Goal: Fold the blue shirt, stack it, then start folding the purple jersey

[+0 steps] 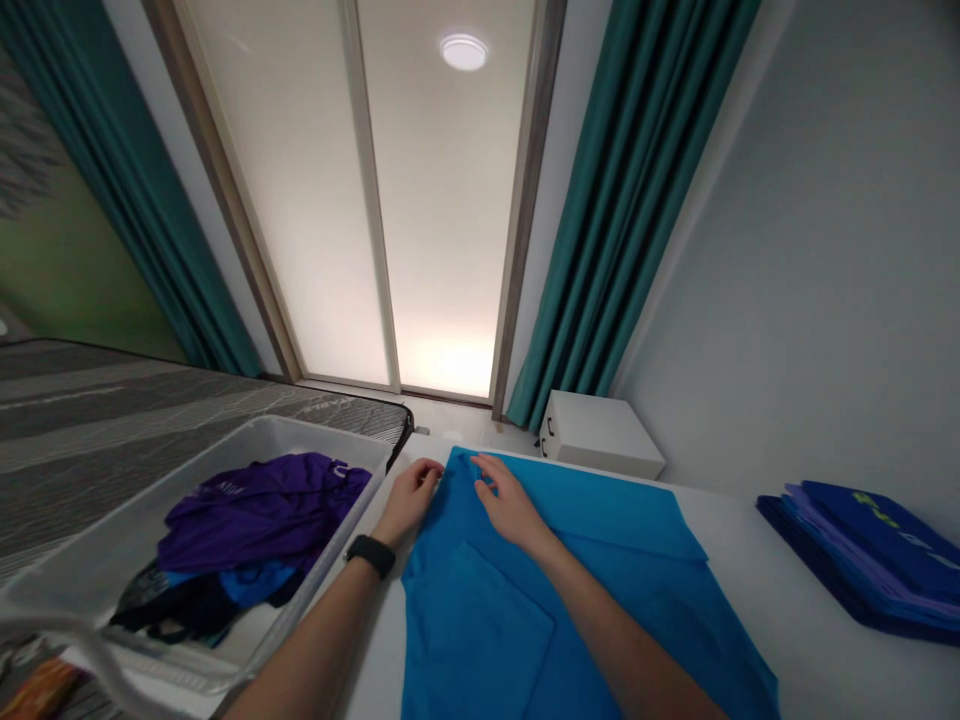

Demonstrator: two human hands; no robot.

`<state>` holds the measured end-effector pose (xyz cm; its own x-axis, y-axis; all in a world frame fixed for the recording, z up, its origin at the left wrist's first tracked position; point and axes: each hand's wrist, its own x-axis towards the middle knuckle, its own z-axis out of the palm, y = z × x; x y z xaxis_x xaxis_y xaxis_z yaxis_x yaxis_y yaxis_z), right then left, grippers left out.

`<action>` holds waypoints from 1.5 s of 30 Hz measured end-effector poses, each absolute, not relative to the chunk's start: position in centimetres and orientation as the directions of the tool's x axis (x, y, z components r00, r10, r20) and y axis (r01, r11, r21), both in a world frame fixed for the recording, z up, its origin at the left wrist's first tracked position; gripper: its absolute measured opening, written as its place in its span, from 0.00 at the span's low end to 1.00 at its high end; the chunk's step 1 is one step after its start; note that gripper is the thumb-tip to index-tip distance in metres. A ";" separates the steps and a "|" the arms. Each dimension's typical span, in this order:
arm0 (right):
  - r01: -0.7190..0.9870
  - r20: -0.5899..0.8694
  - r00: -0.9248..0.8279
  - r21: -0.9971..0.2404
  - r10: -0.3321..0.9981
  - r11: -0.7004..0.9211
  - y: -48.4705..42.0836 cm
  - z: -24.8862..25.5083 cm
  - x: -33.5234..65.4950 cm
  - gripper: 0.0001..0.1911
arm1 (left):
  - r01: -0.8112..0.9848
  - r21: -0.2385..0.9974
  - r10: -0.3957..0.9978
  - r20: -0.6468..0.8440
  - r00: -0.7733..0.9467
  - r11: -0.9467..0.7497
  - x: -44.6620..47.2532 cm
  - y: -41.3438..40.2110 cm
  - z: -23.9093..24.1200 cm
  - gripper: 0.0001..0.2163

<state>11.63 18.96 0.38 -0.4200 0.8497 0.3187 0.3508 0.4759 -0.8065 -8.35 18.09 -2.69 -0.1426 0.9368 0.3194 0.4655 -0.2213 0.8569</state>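
A bright blue shirt lies spread on the white table in front of me, with one sleeve folded inward over its body and a band of cloth folded along the far edge. At the shirt's far left corner, my left hand, with a dark watch on the wrist, has its fingers curled closed at the cloth's edge. Just right of that corner, my right hand rests on the fabric, thumb and fingers apart. Its forearm crosses above the shirt.
Left of the table stands a translucent plastic bin holding crumpled purple and dark clothes. A stack of folded blue and purple garments lies at the table's right. Beyond are a white cabinet, a bed and sliding doors.
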 end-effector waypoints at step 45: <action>0.571 0.171 -0.716 -0.415 0.677 0.708 15.6 -0.7 11.6 0.27 | 0.832 0.539 0.968 0.252 -0.012 -0.131 -9.0 26.1 -2.4 0.19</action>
